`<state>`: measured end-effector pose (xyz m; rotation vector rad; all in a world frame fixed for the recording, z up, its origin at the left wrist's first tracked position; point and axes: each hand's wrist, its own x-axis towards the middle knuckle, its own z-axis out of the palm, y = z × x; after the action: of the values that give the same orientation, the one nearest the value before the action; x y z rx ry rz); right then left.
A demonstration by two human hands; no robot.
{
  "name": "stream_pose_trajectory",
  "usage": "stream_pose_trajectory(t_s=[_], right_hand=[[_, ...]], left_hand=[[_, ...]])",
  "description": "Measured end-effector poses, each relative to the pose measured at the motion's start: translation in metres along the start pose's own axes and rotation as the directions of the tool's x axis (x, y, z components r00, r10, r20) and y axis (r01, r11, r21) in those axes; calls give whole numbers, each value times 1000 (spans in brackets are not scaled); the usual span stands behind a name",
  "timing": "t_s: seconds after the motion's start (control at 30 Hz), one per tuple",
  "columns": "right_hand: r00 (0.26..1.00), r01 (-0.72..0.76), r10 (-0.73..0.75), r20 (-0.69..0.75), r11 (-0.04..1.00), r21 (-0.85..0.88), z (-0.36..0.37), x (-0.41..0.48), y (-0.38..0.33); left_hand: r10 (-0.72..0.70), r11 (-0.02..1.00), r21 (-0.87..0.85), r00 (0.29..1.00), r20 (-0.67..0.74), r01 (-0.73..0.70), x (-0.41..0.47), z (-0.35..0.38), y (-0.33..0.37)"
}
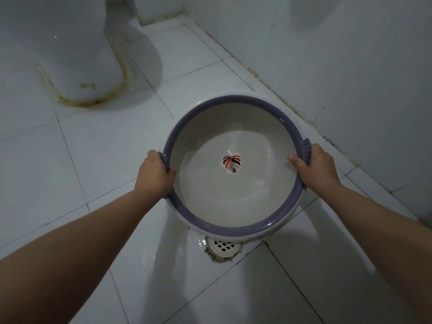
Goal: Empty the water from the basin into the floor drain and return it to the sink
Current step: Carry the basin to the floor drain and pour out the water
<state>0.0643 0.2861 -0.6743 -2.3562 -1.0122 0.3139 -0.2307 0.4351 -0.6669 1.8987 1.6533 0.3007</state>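
A round white basin with a purple rim (217, 99) hangs above the tiled floor, roughly level, with water pooled inside over a leaf picture on its bottom. My left hand (155, 175) grips the rim's left handle and my right hand (314, 168) grips the right handle. The white grated floor drain (223, 247) lies just below the basin's near edge, partly hidden by it. The tiles around the drain look wet and shiny. The sink is out of view.
A white toilet base (70, 66) with a stained seam stands at the upper left. A tiled wall (350, 66) runs diagonally along the right, close to the basin. White floor tiles (93, 148) spread to the left and toward me.
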Motion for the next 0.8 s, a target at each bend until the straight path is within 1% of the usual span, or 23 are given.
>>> stream_pose_trajectory(t_s=[0.57,0.8], right_hand=[[1000,22,-22,0,1000,-10,0,-1,1],[999,34,-35,-8,999,-14,-1,-3,1]], left_hand=[[30,999,19,1000,9,-30,-4,-4,-2],[72,997,16,997,34,-72,-5,-7,-7]])
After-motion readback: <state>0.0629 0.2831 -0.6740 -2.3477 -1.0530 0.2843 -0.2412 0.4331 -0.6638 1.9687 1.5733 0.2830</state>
